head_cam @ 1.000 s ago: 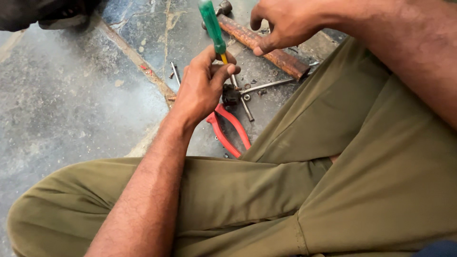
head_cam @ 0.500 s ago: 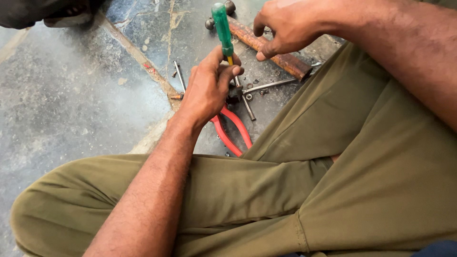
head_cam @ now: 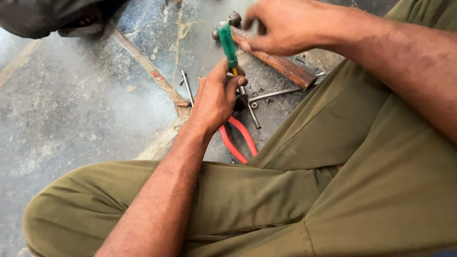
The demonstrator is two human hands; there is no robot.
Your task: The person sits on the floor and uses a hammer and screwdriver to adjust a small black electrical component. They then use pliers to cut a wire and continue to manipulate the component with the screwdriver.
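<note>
Since the earlier frame, your right hand [head_cam: 281,26] dropped toward the green screwdriver [head_cam: 227,45], fingers loose. Left hand [head_cam: 216,97] clamped its shaft, upper centre of frame, above red pliers [head_cam: 238,140]. Keep it upright.

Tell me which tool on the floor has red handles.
The pliers, lying just below the left hand. The screwdriver has a green handle, and the hammer a rusty brown one.

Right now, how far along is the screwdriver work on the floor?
Done: nothing visibly finished. In hand: left hand holds the green-handled screwdriver upright, tip hidden; right hand hovers above the rusty metal bar. Left: red-handled pliers and loose steel rods lie untouched.
</note>
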